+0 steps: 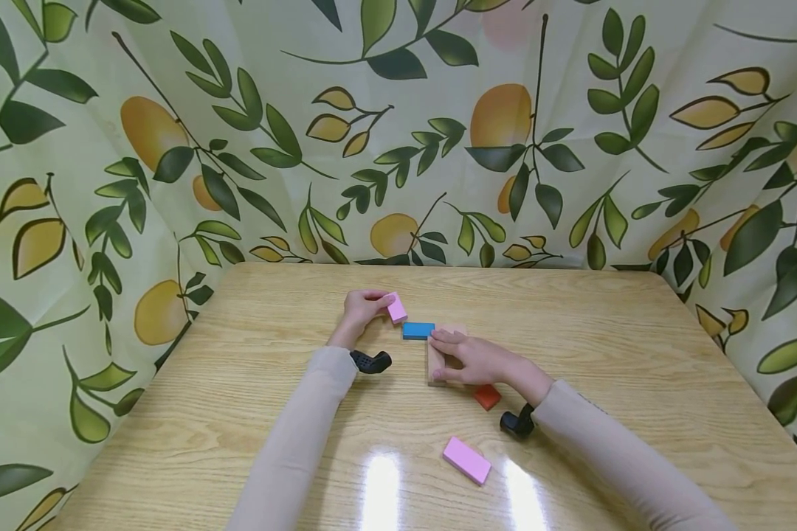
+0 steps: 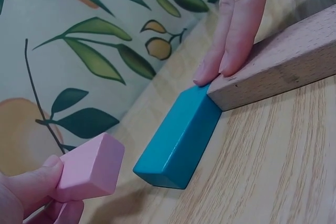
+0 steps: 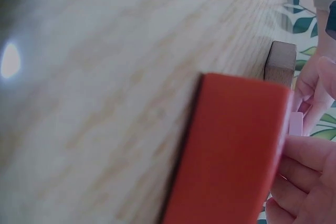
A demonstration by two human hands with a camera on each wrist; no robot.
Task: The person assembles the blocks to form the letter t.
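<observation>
Between thumb and fingers, my left hand point(image 1: 365, 306) pinches a pink block point(image 1: 396, 307), held just left of a blue block point(image 1: 418, 330). In the left wrist view that pink block point(image 2: 90, 167) is apart from the blue one point(image 2: 178, 137). The blue block lies on the table, one end meeting a plain wooden block point(image 1: 435, 363). My right hand point(image 1: 474, 359) reaches over the wooden block. Its extended fingertips point(image 2: 231, 66) touch down where the blue and wooden blocks meet. A red block point(image 3: 231, 150) lies below the right wrist.
Another pale wooden block point(image 1: 453, 327) shows partly behind the right fingers. A second pink block point(image 1: 467, 460) lies on the wood-grain table point(image 1: 239, 413) nearer the front. Leaf-patterned cloth point(image 1: 398, 147) hangs behind the table and along its sides.
</observation>
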